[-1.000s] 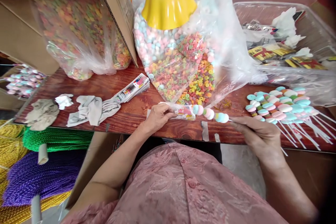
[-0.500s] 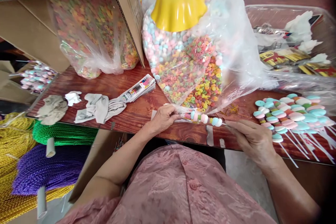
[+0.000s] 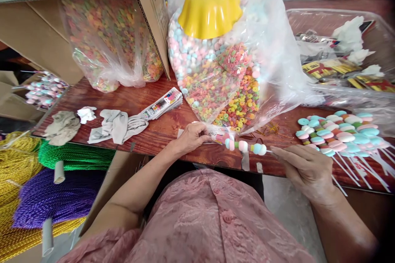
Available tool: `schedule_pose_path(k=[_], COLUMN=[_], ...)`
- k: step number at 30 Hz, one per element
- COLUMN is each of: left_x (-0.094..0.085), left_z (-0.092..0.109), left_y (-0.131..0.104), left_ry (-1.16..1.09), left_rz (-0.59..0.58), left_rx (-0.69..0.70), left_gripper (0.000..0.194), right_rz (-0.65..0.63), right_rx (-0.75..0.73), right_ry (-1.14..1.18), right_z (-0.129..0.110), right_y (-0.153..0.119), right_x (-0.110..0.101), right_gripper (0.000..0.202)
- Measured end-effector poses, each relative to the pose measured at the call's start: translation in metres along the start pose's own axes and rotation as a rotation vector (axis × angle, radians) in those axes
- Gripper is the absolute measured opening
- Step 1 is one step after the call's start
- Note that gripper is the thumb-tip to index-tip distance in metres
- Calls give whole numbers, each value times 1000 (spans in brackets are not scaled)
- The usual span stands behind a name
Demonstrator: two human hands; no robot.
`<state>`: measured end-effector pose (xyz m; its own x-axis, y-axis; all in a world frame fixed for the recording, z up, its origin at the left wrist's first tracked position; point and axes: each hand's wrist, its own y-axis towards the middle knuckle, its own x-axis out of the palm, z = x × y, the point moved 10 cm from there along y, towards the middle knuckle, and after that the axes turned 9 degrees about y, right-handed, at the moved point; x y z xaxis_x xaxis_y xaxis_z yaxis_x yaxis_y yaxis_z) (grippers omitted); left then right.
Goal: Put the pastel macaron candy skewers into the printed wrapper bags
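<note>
A candy skewer [image 3: 242,146] with pastel marshmallow pieces and small coloured rings lies level above the table's front edge. My right hand [image 3: 305,168] pinches its white stick at the right end. At the other end my left hand [image 3: 194,136] is closed by a clear wrapper [image 3: 216,134]; its fingertips pinch something, probably the wrapper's edge. Just behind the skewer sits a plastic bag of ring candies [image 3: 239,109] and marshmallows, with a yellow scalloped bowl [image 3: 211,6] upside down on top. Finished-looking skewers [image 3: 342,133] lie piled beyond my right hand.
A cardboard box [image 3: 151,12] with bagged ring candy [image 3: 108,37] stands back left. Flat printed wrappers [image 3: 163,103] and crumpled grey gloves [image 3: 119,126] lie on the table [image 3: 148,141]. A clear tray [image 3: 324,16] holds packets back right. Green rope bundles [image 3: 80,157] hang left.
My right hand has moved right and slightly down, and the skewer has shifted the same way. My left hand has stayed nearly in place.
</note>
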<state>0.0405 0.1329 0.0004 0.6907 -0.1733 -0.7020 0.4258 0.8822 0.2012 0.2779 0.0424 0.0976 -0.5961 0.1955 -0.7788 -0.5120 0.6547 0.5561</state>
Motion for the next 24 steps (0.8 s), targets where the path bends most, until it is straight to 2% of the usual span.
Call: schedule_pose_path(k=[4,7,9,13,16,20,24], left_x=[3,4,8,18,20,18,16], left_z=[9,15,17,18,18,18,30], left_y=[2,2,1,0,-1,-2,-6], left_ry=[-2,-10,-29,-56,-71,-97,-37], left_rz=[-91,-127,-149,-216,-223,-204,-187], left_rx=[44,78,81,83,91,114,228], left_gripper=[29,26,24,24,24,22,23], right_rz=[-59,-123,-139,-90,-83,-130,-189], right_rx=[-39,-109,-150,-239,-257,-220,-143], right_ry=[-64,-141,-204,-337,-328,-205,-202], right_z=[6,2,-6,-30,-40,-32,-12], right_y=[4,9,14,21,22,16,8], right_x=[4,7,8,6,7,12,25], right_gripper=[21,21,22,18,17,18,23])
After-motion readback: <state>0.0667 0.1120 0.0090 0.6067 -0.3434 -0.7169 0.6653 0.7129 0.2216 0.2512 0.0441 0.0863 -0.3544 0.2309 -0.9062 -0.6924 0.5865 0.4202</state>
